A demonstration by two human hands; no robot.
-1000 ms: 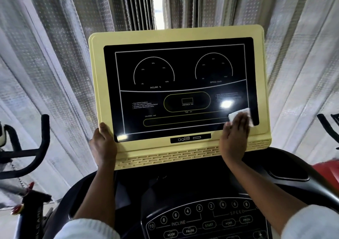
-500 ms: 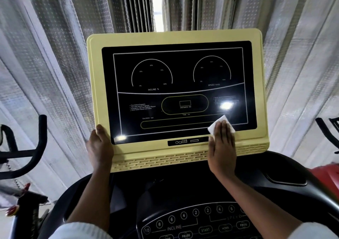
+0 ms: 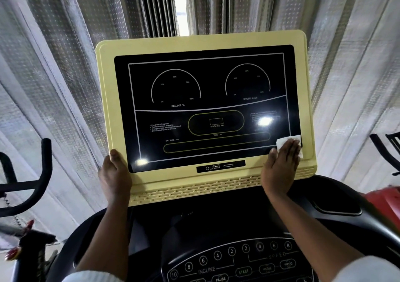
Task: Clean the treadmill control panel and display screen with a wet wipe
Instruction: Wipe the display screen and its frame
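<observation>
Now the right hand (image 3: 281, 169) (fingers flat, together) presses the wet wipe (image 3: 285, 141) against the display screen (image 3: 207, 108); the left hand (image 3: 114, 175) grips its yellow frame (image 3: 108, 108).

Silvery pleated curtains (image 3: 65, 87) — a bright gap (image 3: 180, 11) between them.

Display screen (image 3: 207, 102) reads "INCLINE %", "SPEED Km/h", "DISTANCE KM", "TIME", "CALORIES". Control panel (image 3: 236, 260) below it: "INCLINE", "SPEED", "START", "PAUSE", "HOME", "PROG"; numerals 2–10.
</observation>
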